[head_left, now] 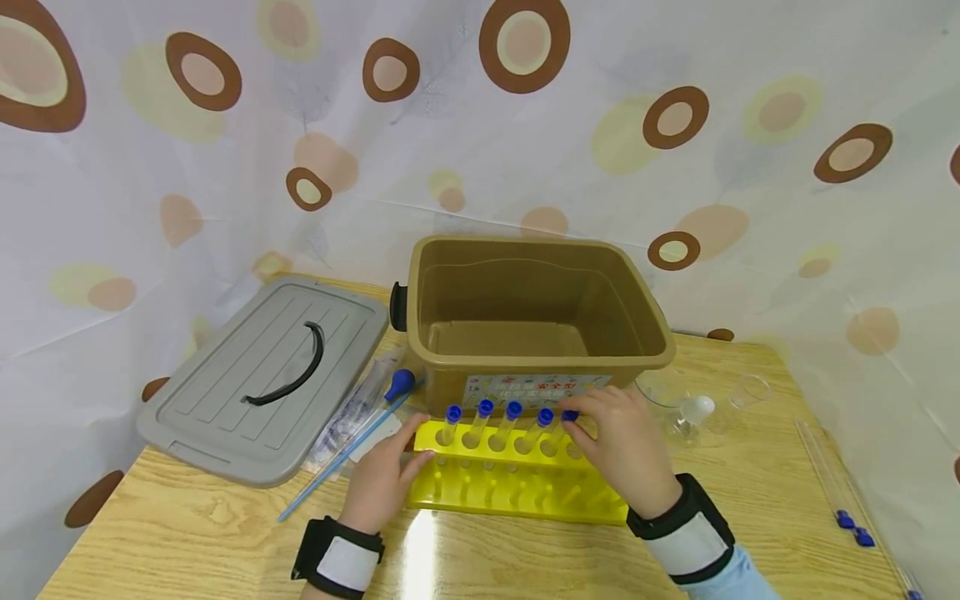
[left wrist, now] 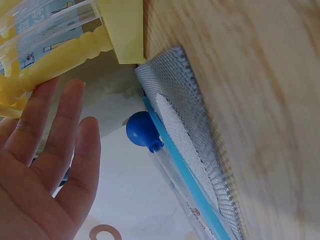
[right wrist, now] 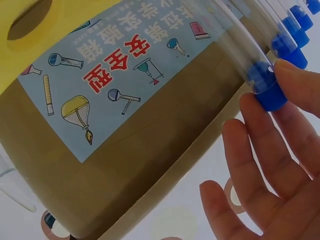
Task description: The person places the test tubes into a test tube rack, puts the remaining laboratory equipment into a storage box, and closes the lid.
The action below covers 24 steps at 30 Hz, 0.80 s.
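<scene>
A yellow rack (head_left: 517,505) holds several clear test tubes with blue caps (head_left: 513,410), standing in a row in its holes. At its right part, my right hand (head_left: 626,446) pinches the blue cap (right wrist: 272,95) of the last tube between thumb and fingers; in the right wrist view the right hand (right wrist: 272,165) has its other fingers spread. My left hand (head_left: 377,483) rests at the rack's left end, thumb at the front and fingers behind. In the left wrist view the left hand (left wrist: 55,155) touches a yellow post (left wrist: 60,62) with extended fingers.
Behind the rack stands a brown bin (head_left: 540,362). To the left lie a grey lid (head_left: 262,383), a blue bulb (head_left: 401,382) and a blue stick (head_left: 337,460). Clear glassware, a white-topped bottle (head_left: 696,408) and tubes with blue caps (head_left: 845,519) are on the right.
</scene>
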Each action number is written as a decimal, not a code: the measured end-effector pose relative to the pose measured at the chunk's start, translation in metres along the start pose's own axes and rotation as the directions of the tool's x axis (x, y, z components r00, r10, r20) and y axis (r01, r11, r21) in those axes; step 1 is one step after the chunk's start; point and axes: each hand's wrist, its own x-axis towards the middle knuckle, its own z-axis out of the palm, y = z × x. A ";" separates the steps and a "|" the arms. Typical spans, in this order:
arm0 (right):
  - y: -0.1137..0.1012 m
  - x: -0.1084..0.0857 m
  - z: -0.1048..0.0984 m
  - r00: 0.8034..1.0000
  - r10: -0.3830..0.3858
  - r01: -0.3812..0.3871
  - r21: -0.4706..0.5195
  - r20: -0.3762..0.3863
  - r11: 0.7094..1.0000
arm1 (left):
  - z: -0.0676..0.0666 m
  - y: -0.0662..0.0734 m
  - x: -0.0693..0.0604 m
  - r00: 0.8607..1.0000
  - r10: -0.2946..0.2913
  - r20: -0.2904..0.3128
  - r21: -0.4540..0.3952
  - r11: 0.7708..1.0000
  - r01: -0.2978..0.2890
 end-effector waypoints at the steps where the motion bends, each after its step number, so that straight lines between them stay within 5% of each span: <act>1: 0.000 0.000 0.000 1.000 0.000 0.000 0.000 0.002 1.000 | 0.000 0.000 0.000 1.000 -0.002 0.001 -0.001 1.000 0.002; 10: 0.002 -0.002 -0.005 1.000 0.021 -0.022 0.076 0.018 0.997 | -0.001 0.000 0.000 1.000 -0.001 -0.006 -0.003 1.000 0.001; 13: 0.013 -0.008 -0.019 0.993 0.065 -0.055 0.105 -0.097 0.993 | 0.000 -0.001 0.000 1.000 0.003 -0.006 -0.004 1.000 -0.003; 15: 0.028 -0.013 -0.032 0.964 0.151 -0.123 0.136 -0.220 0.983 | 0.001 -0.001 0.000 1.000 0.009 -0.008 -0.003 1.000 -0.009; 17: 0.050 -0.020 -0.048 0.899 0.288 -0.248 0.159 -0.330 0.956 | 0.001 -0.001 0.000 1.000 0.015 -0.015 -0.002 1.000 -0.015; 19: 0.078 -0.029 -0.063 0.801 0.475 -0.433 0.195 -0.365 0.880 | 0.001 -0.001 0.000 1.000 0.021 -0.021 0.001 1.000 -0.021; 22: 0.129 -0.048 -0.074 0.639 0.713 -0.699 0.167 -0.288 0.695 | 0.000 0.000 0.000 0.999 0.025 -0.030 0.002 1.000 -0.025; 24: 0.167 -0.064 -0.072 0.545 0.821 -0.822 0.088 -0.169 0.563 | 0.000 0.000 0.000 0.999 0.026 -0.029 0.002 1.000 -0.026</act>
